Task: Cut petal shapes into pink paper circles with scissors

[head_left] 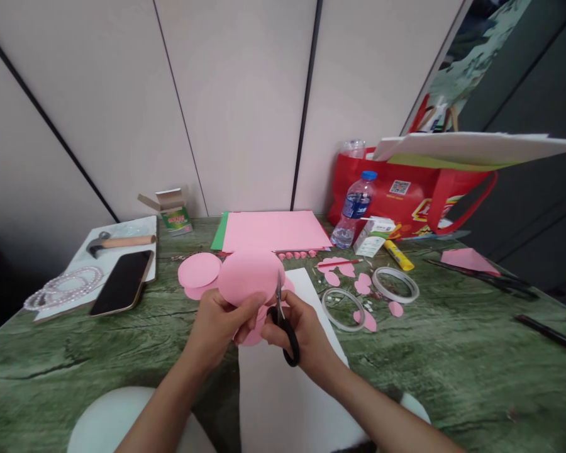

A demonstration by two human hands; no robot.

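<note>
Nearest, a white sheet (287,402) lies on the green, wood-grained bench (136,358) beneath the person's hands. The left hand (221,318) is closed in a pinch on the lower edge of a pink paper disc (248,274), held up above the bench; the right hand (299,324) is curled round the black handles of a pair of scissors (290,336), blades upright at the disc's right edge. How far the blades part is hard to tell. Held only at its lower edge, the thin paper could bend and the cut wander; a slip could nick the left fingers close by.

Beyond, a small green-and-white box (177,220) stands with flaps open, its inside hidden. A capped water bottle (355,207) holds clear liquid. Farthest, a red bag (405,211) contains a clear plastic jar (353,149), with white sheets (471,148) laid across its top.
</note>
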